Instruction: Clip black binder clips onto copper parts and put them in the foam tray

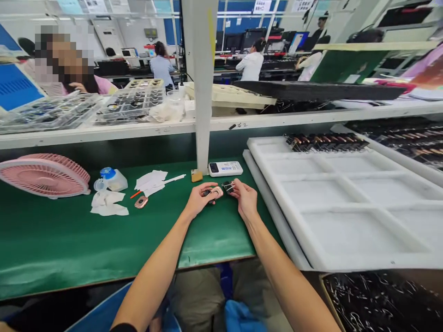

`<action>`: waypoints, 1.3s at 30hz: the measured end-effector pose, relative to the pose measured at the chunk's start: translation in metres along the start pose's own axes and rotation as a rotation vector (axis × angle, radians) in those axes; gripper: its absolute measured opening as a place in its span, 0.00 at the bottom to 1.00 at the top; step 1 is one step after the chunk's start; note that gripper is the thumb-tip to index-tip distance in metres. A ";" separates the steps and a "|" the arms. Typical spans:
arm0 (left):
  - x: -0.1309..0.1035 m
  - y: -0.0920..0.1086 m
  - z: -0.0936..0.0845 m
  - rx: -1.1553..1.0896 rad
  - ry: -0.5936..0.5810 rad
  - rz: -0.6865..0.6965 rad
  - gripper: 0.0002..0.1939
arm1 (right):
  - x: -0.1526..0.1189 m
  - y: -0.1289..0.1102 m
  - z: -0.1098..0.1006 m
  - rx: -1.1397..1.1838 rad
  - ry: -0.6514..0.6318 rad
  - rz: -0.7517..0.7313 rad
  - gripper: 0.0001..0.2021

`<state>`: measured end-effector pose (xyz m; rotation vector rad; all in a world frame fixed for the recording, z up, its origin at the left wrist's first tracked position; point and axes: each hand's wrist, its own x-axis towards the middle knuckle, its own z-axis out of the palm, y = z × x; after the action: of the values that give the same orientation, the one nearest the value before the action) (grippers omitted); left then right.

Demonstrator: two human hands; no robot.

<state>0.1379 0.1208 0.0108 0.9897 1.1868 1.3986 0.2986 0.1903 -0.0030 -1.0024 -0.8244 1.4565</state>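
Fingers (205, 185) of the person's left hand (198, 201) are closed, with the thumb, around a small rounded rose-gold case (218, 192); something dark shows in that grip too, too small for me to name. Just beside it, above the green-covered tabletop (218, 230), the right hand (247, 199) pinches a black binder clip with silver wire handles (229, 186), fingertips drawn together on the wires. I see a narrow gap between clip and case.

Behind the hands lie a white rectangular device with a dark display (225, 168) and a yellowish-brown block (197, 175). Off to the person's left, a second rose-gold case (141, 202) rests near an orange stick (135, 194) and crumpled white paper (152, 182). To the right, a white foam tray with square compartments (346, 173) bears a row of black clips (327, 142) along its far edge.
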 end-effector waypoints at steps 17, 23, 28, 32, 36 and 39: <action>0.001 0.005 0.002 0.044 -0.005 -0.034 0.29 | -0.006 -0.001 0.006 -0.018 -0.103 0.017 0.24; -0.001 0.012 -0.004 0.087 -0.051 -0.036 0.29 | -0.019 -0.017 0.001 -0.112 -0.137 -0.006 0.23; -0.009 0.026 -0.011 0.151 -0.322 -0.005 0.25 | -0.077 -0.056 -0.030 -0.502 -0.522 0.113 0.13; -0.019 0.037 -0.002 0.081 -0.568 -0.007 0.28 | -0.132 -0.099 -0.048 -0.481 -0.695 0.398 0.11; -0.011 0.030 0.003 0.013 -0.148 0.075 0.29 | -0.122 -0.153 -0.072 -0.458 -0.466 0.233 0.16; 0.003 0.011 -0.005 0.266 0.224 0.072 0.24 | -0.056 -0.187 -0.088 -0.732 -0.218 -0.129 0.18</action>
<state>0.1312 0.1227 0.0206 1.0882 1.5469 1.4624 0.4541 0.1543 0.1399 -1.2999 -1.6198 1.1733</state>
